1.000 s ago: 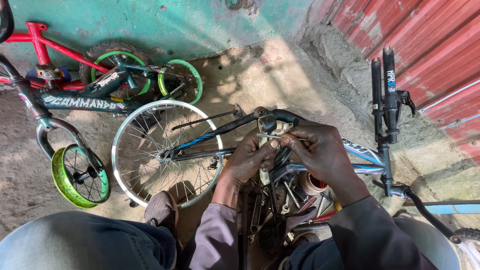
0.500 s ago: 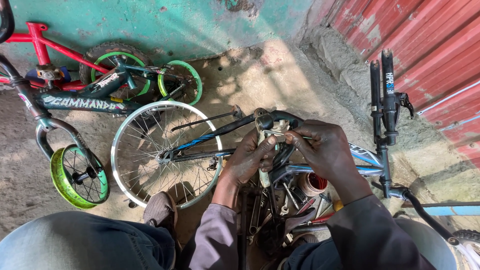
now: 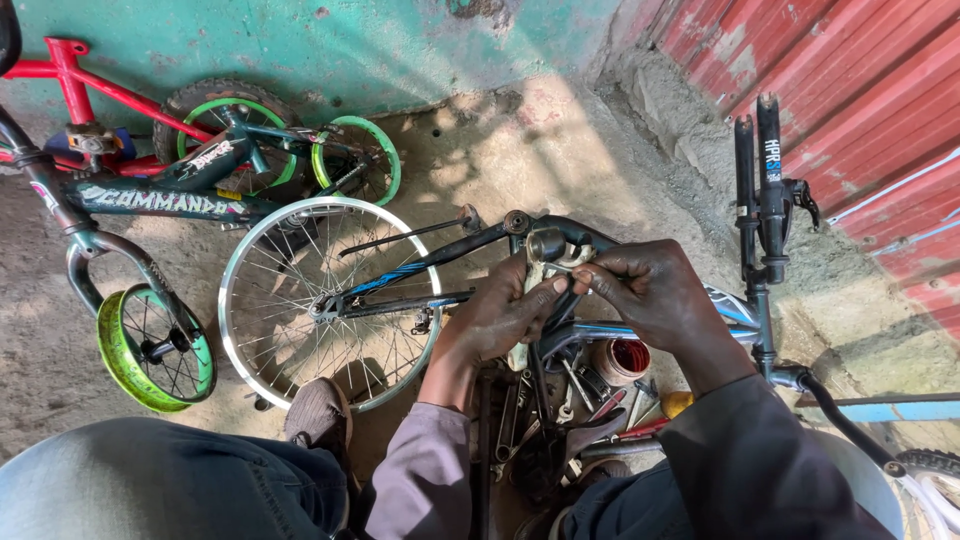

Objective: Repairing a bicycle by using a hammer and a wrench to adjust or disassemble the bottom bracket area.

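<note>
Head view shows my knee (image 3: 120, 480) nearest, then tools (image 3: 570, 400) heaped on the floor under my wrists. My left hand (image 3: 500, 315) and right hand (image 3: 650, 295) meet at the bike frame (image 3: 560, 235), fingers (image 3: 545, 290) pinched around a small metal part (image 3: 555, 262) there. Left of them the silver wheel (image 3: 330, 290) crowds close. Beyond lies bare concrete floor (image 3: 520, 150) up to the green wall (image 3: 350, 40). Handlebars (image 3: 765, 190) stand near the red wall (image 3: 860, 90).
</note>
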